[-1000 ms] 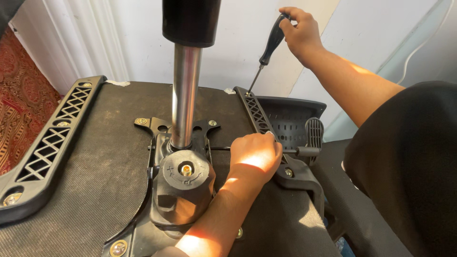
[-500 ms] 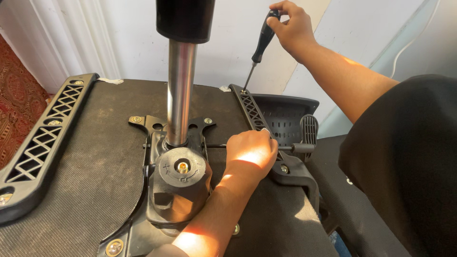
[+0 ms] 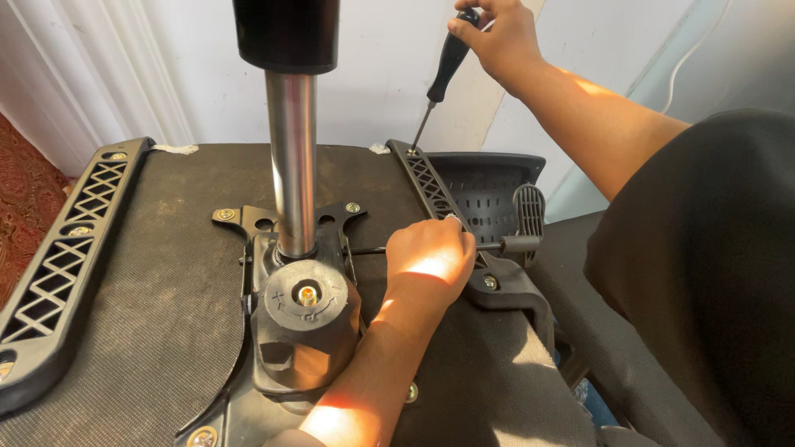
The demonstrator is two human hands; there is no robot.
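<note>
The right hand (image 3: 497,33) grips a black screwdriver (image 3: 440,79) at the far end of the right bracket (image 3: 431,186), tip on a screw. The left hand (image 3: 431,261) presses flat there, nearer. Best keep the tool straight and push down.

Warm sunlight is falling in bright patches across the left hand (image 3: 431,257) and both forearms, glinting off the chrome column (image 3: 294,157), while the sharply focused seat underside (image 3: 166,290) is lying in soft shade.
</note>
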